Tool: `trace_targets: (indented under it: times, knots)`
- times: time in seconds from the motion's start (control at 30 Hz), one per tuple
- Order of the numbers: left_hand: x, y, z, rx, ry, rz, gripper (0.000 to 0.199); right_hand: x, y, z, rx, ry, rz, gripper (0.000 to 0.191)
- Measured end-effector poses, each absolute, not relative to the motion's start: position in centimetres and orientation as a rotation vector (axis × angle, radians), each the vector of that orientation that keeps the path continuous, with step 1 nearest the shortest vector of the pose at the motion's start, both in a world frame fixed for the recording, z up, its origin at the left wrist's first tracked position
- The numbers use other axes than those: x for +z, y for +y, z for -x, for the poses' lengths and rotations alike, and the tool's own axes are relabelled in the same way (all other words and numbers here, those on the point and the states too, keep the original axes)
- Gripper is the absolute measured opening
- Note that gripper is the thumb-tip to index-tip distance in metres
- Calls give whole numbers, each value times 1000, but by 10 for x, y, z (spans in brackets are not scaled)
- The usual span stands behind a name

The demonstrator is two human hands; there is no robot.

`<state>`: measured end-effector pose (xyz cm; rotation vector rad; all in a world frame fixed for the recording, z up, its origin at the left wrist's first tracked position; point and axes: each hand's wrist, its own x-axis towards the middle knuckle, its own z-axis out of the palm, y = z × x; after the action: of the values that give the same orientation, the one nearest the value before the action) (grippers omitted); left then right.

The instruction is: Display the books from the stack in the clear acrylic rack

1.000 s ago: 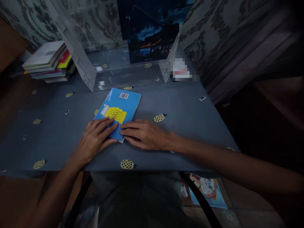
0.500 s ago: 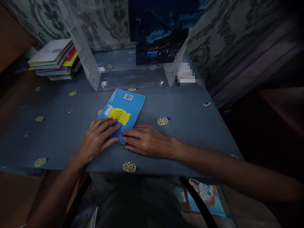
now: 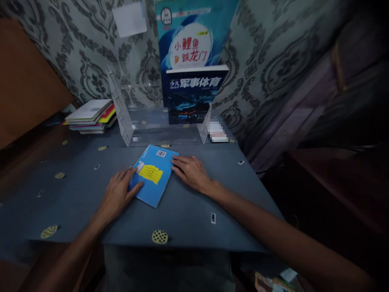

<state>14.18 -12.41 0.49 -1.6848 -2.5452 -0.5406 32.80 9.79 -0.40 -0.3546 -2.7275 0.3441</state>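
Observation:
A blue book [image 3: 158, 194] with a yellow patch and a barcode lies flat on the patterned blue cloth, slightly turned. My left hand [image 3: 117, 192] rests at its left edge, thumb and fingers apart, fingertips on the cover. At the upper right edge of the book is my right hand [image 3: 191, 172], its fingers stretched out and touching the edge. Neither hand is closed around the book.
Behind the book stands a clear acrylic rack [image 3: 123, 117] with a dark book [image 3: 191, 97] and a taller teal book [image 3: 225, 24]. A stack of books [image 3: 91, 115] sits at the back left. A blurred item [image 3: 218, 133] lies right of the rack.
The view has tilted up, showing more of the rack's books. My right hand has moved from the book's lower end to its upper right edge; my left hand has shifted toward the left edge.

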Motion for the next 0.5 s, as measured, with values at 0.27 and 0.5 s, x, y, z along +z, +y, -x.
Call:
trace_targets:
  times: [0.27, 0.5]
  knots:
    - [35, -84, -136, -346, -2804, 1604, 64, 3, 91, -327, 371, -2812, 610, 46]
    - [42, -53, -118, -357, -2993, 1543, 65, 10, 90, -329, 379, -2854, 594, 49]
